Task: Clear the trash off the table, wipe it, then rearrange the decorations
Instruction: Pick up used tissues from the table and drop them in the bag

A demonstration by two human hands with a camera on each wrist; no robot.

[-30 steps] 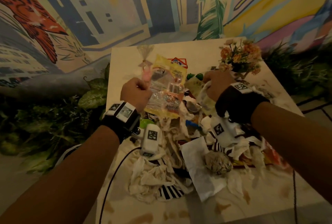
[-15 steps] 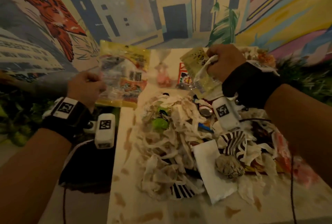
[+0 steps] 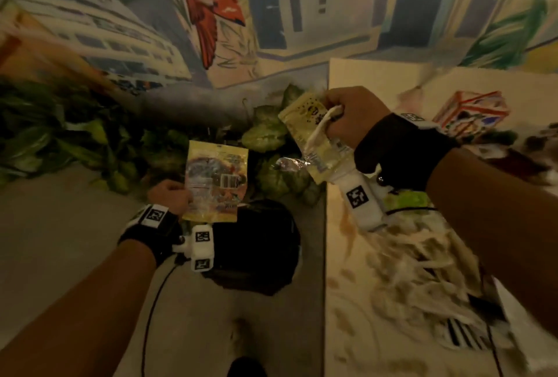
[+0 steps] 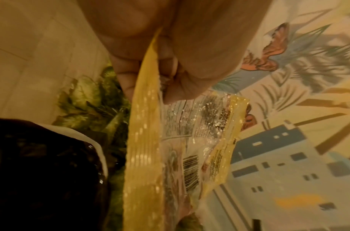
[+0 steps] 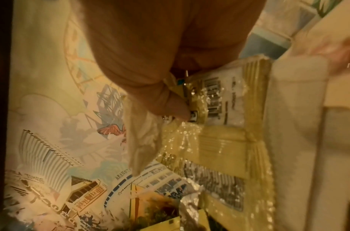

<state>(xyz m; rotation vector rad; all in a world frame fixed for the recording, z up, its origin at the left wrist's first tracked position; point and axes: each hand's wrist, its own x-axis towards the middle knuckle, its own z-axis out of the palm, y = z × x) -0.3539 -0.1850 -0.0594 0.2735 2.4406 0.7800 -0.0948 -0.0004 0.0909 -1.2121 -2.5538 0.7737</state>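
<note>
Head cam sits up high and looks steeply down and forward: both forearms reach out into the frame, floor and a black-lined bin on the left, the table edge on the right, painted mural wall across the top. Pretty wide, edges are smeared.

Left wrist cam is right up against the left hand, looking along the fingers past a yellow snack wrapper. It shares the bin, the green plants and the mural with the head view.

Right wrist cam is just as close to the right hand, facing over a pale yellow packet toward the mural, with the table edge at its right.
</note>
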